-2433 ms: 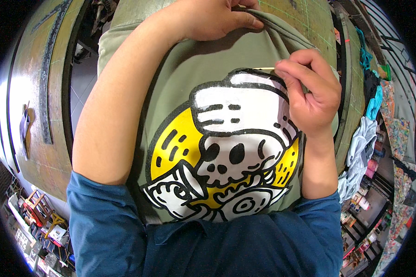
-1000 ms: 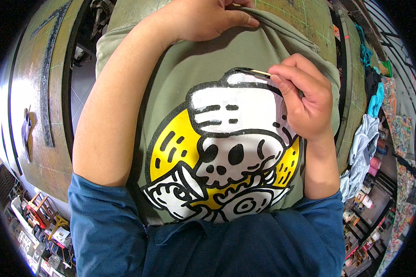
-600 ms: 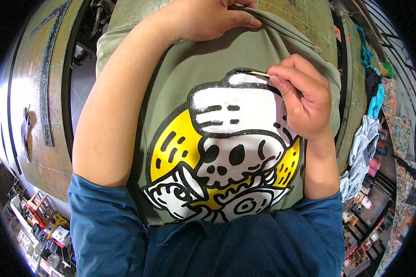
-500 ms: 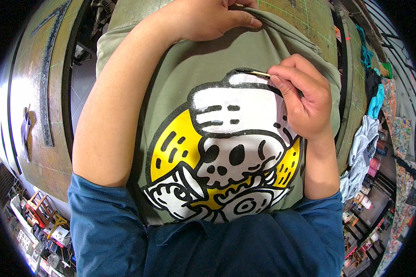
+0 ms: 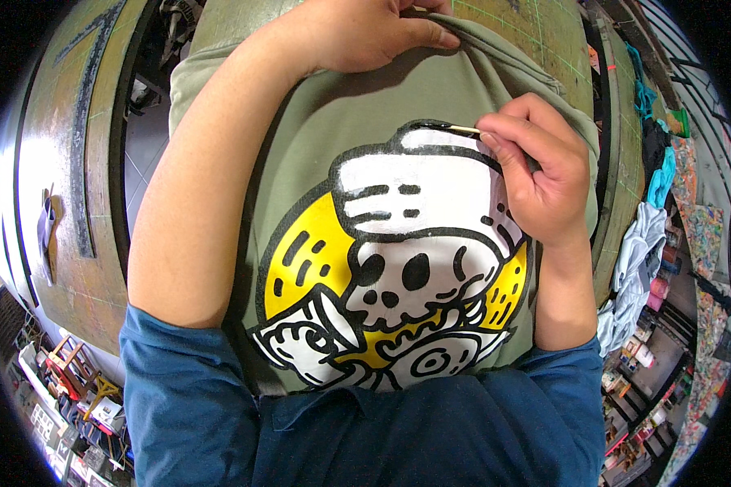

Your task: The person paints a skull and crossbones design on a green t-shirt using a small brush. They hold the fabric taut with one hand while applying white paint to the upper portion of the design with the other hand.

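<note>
An olive-green T-shirt [image 5: 300, 166] is spread over a board, printed with a white skull in a cap, outlined in black on a yellow disc. My right hand [image 5: 542, 170] pinches a thin pale stick [image 5: 465, 129] with a black, wet-looking tip, like a small paintbrush. That tip rests on the black outline at the top of the cap, where the black looks glossy. At the upper edge, my left hand [image 5: 369, 36] grips the shirt's bunched fabric, thumb stretched along it; its other fingers are partly out of view.
To the left stands another worn board [image 5: 61, 276] with a dark square-cornered strip [image 5: 85, 187] on it. Beyond the right edge hang light-blue cloths [image 5: 638, 264], near shelves of small containers [image 5: 646, 357]. A wooden chair [image 5: 71, 357] is at lower left.
My right hand has shifted slightly right, and the stick's black tip has slid a little rightward along the outline. My left hand keeps its place.
</note>
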{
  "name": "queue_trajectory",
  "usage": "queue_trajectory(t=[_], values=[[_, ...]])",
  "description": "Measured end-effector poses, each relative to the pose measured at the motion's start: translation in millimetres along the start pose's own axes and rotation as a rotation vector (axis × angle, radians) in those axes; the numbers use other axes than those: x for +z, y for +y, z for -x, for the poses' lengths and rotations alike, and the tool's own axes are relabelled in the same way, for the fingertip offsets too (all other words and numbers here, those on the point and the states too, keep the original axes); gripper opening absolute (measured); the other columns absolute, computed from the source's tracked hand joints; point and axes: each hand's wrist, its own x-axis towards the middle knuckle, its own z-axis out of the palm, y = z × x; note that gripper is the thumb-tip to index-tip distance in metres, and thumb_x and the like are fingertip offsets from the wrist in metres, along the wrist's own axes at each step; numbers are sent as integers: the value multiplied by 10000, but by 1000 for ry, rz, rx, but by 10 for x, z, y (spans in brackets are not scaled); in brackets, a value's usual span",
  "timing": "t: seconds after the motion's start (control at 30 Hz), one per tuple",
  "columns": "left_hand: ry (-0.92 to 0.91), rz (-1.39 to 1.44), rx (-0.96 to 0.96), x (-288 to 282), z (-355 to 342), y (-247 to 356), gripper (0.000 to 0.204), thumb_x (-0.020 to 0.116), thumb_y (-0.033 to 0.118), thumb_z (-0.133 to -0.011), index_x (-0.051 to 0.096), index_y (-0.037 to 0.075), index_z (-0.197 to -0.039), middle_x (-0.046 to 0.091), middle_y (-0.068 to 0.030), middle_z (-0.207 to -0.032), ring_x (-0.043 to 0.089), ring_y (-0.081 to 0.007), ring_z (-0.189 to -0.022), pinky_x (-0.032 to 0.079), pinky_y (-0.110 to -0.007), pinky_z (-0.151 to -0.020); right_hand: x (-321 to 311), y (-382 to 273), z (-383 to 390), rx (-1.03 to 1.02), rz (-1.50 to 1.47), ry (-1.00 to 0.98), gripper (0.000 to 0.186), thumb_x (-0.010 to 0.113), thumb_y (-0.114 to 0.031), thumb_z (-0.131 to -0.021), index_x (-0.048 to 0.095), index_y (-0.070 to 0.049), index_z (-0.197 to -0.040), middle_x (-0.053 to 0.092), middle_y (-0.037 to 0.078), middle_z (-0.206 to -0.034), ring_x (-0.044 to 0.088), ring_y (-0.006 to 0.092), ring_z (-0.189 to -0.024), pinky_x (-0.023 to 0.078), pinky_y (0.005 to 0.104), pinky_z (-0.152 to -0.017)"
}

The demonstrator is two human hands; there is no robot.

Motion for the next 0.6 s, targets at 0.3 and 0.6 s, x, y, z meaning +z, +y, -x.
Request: queue_trajectory(t=[0.3,0.6], values=[[-27,12,-15,-14,5,-6,141,662,70,-946,711,-33,-1030,712,-39,-827,583,-74,-773,490,-254,-728,-48,6,-25,-66,32,49,150,701,76,-778,696,14,-914,600,99,-748,604,218,-647,470,291,-583],[-29,-18,-7,-18,-3,-1,134,666,72,-944,711,-29,-1021,709,-42,-809,579,-70,-760,487,-253,-717,-38,-17,-17,-52,38,22,146,692,91,-785,696,13,-908,597,103,-741,614,209,-643,476,285,-578]])
